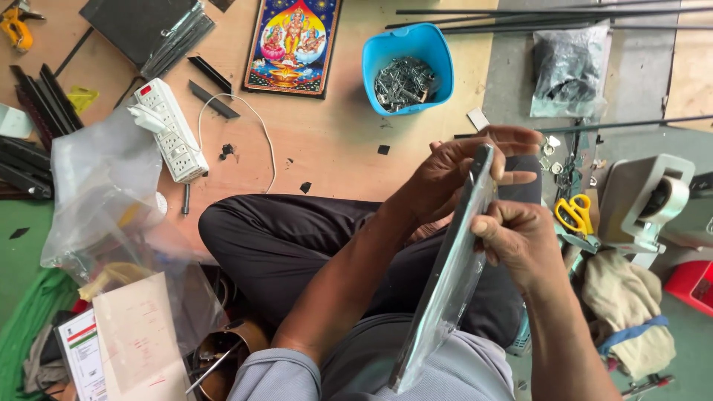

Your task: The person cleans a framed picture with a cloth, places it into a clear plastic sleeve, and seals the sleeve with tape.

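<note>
Wood floor board w/ grey concrete at right of frame. Person sits cross-legged. Frame (451, 275), plastic-wrapped, stands edge-on at centre-right: left hand (460, 174) grasps its top end, right hand (520, 241) pinches its edge just below. Blue tub (371, 56) of metal clips top centre; bright religious picture (293, 44) left of it; white power strip (171, 130) upper left; yellow scissors (574, 214) right.

A panel (451, 275) is standing on edge over the lap, between the left hand (453, 171) behind it and the right hand (520, 241). A bowl (407, 68) is lying beyond, scissors (573, 214) right, a power strip (169, 130) left.
</note>
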